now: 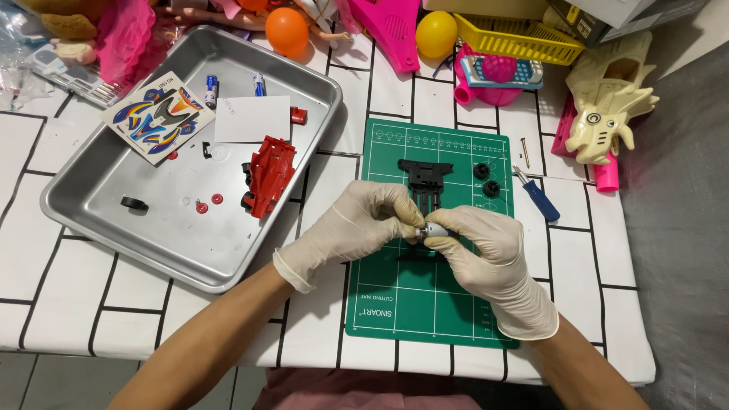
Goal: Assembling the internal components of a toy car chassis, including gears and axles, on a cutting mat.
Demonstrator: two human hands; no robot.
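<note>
While both gloved hands, left hand [357,224] and right hand [486,254], pinch a small silver motor [435,228] above the green mat [433,304], the black chassis [425,178] lies bare; red car shell [269,175] waits in the tray [99,205].

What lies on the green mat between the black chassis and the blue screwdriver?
In the head view, two small black wheels lie on the green cutting mat, between the black chassis and the blue screwdriver.
</note>
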